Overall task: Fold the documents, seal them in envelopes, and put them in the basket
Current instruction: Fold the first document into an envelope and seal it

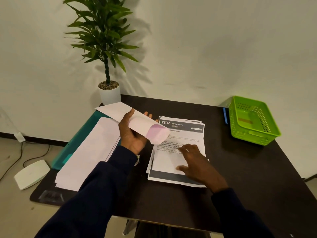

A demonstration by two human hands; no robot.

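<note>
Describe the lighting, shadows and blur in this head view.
Head view: warm, dim light; the plant throws soft leafy shadows on the wall; wide-angle bending curves the table edges; the right hand is motion-blurred over the documents; the envelope in the left hand looks slightly soft.

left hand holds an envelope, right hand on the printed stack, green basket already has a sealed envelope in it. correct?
Not quite. In the head view the green basket holds no envelope, only a small reddish patch on its floor. The rest stands: the left hand holds a white envelope, and the right hand rests on the printed stack.
</note>
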